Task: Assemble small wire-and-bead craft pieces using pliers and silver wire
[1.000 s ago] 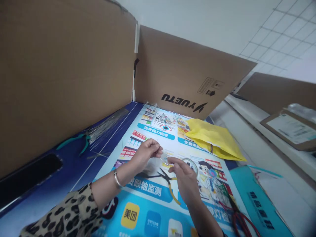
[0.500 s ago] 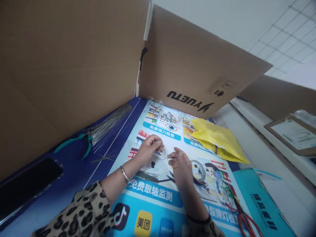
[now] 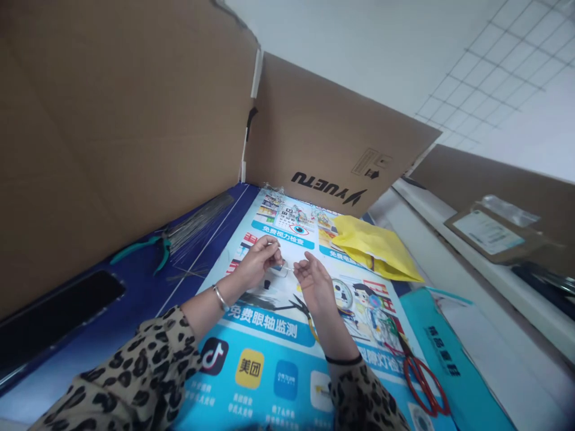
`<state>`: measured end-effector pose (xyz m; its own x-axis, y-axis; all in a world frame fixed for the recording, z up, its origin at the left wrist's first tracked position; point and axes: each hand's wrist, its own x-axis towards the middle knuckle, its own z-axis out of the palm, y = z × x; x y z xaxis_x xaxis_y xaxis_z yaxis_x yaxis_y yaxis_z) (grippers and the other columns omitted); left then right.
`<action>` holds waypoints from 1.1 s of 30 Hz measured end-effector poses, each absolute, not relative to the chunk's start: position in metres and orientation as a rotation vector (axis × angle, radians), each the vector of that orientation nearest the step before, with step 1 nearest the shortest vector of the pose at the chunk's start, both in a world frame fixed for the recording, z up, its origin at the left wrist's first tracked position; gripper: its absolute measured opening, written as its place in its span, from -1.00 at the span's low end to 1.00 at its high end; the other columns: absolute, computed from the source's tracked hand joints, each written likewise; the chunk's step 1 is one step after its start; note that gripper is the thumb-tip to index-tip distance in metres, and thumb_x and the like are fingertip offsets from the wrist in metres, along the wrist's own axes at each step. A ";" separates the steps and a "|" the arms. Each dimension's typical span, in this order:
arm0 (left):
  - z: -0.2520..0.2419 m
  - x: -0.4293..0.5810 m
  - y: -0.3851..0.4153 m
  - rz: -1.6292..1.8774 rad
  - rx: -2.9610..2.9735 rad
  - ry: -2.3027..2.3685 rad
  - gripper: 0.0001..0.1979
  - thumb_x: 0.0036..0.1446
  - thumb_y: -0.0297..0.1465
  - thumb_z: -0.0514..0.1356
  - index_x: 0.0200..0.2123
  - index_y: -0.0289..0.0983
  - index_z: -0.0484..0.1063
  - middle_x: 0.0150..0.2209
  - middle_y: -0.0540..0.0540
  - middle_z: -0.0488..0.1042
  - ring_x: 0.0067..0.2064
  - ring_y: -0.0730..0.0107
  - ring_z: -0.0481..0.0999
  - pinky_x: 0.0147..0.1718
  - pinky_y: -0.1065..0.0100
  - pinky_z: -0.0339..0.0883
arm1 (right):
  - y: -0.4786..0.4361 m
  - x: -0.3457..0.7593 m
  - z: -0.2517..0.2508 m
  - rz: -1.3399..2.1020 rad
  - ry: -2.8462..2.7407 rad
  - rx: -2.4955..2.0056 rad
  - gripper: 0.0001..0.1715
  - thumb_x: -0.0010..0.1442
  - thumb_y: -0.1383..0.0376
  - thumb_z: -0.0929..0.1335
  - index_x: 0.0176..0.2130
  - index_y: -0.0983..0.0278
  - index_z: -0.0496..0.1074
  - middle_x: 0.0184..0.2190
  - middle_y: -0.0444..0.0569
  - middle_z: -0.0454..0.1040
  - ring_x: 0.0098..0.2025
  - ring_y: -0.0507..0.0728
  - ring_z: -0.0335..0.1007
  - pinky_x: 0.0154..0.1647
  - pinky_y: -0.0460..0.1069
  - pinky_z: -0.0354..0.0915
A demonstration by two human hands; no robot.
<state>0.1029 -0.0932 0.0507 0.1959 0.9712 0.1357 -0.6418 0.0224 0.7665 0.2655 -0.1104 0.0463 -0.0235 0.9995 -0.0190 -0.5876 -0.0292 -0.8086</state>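
Note:
My left hand (image 3: pixel 259 262), with a silver bangle at its wrist, is closed in a pinch on a thin wire (image 3: pixel 286 268). Small clear or shiny bits seem to sit along this wire, too fine to make out. The wire's other end meets the fingertips of my right hand (image 3: pixel 314 286), which is turned partly palm up with loosely curled fingers. Both hands are held over the printed poster (image 3: pixel 269 293). Dark-bladed scissors (image 3: pixel 302 306) lie partly hidden by my right forearm. A roll of tape (image 3: pixel 343 296) rests just right of that hand.
Teal-handled pliers (image 3: pixel 162 254) lie by a bundle of straight wires (image 3: pixel 204 218) at left, above a black phone-like slab (image 3: pixel 63 323). On the right are a yellow envelope (image 3: pixel 380 246), red-handled scissors (image 3: pixel 424 383) and a teal folder (image 3: pixel 442 347). Cardboard panels (image 3: pixel 323 131) stand behind.
The camera view has shifted, so the scene sits further left. My right hand has turned more palm up, its fingers loosened; my left hand keeps its pinch.

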 end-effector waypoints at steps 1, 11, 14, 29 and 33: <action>0.054 0.103 -0.094 1.342 0.815 0.482 -0.83 0.05 -0.31 0.20 -0.36 -0.24 0.27 -0.55 0.09 0.34 -0.50 0.54 0.38 -0.34 0.40 0.33 | -0.110 0.264 0.051 1.480 -0.701 -0.727 -0.70 0.03 0.23 0.42 -0.19 0.25 0.44 -0.44 -0.14 0.48 -0.31 0.04 0.45 -0.16 0.00 0.32; 0.111 0.092 -0.101 1.482 0.703 0.321 -0.87 0.05 -0.40 0.21 -0.39 -0.24 0.26 -0.60 0.14 0.26 -0.57 0.62 0.29 -0.26 0.33 0.35 | -0.089 0.235 0.100 1.526 -0.491 -0.608 -0.88 0.05 0.30 0.41 -0.36 0.23 0.37 -0.56 -0.28 0.37 -0.48 -0.09 0.34 -0.28 -0.10 0.35; 0.133 0.084 -0.099 1.503 0.710 0.308 -0.89 0.06 -0.41 0.19 -0.38 -0.25 0.27 -0.60 0.14 0.23 -0.59 0.64 0.24 -0.37 0.40 0.33 | -0.084 0.226 0.116 1.534 -0.571 -0.569 -0.86 0.06 0.25 0.39 -0.32 0.22 0.37 -0.54 -0.29 0.33 -0.50 -0.10 0.29 -0.30 -0.10 0.34; 0.150 0.090 -0.067 1.143 1.058 0.485 -0.90 0.06 -0.38 0.19 -0.42 -0.29 0.33 -0.66 0.11 0.21 -0.60 0.61 0.19 -0.48 0.45 0.20 | -0.060 0.256 0.133 1.400 -1.181 -0.662 -0.73 0.05 0.20 0.39 -0.22 0.26 0.48 -0.57 -0.20 0.33 -0.56 -0.05 0.23 -0.45 -0.07 0.25; 0.146 0.090 -0.064 1.143 1.083 0.562 -0.88 0.04 -0.38 0.22 -0.43 -0.30 0.36 -0.55 0.05 0.31 -0.54 0.60 0.26 -0.48 0.47 0.20 | -0.058 0.262 0.132 1.379 -1.290 -0.725 -0.70 0.07 0.19 0.37 -0.18 0.26 0.48 -0.53 -0.17 0.38 -0.52 -0.04 0.30 -0.47 -0.09 0.21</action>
<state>0.0900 -0.0641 0.1458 0.3614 0.9198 0.1531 -0.4400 0.0235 0.8977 0.2621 -0.0576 0.1315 -0.2523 0.9416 0.2229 -0.2849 0.1479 -0.9471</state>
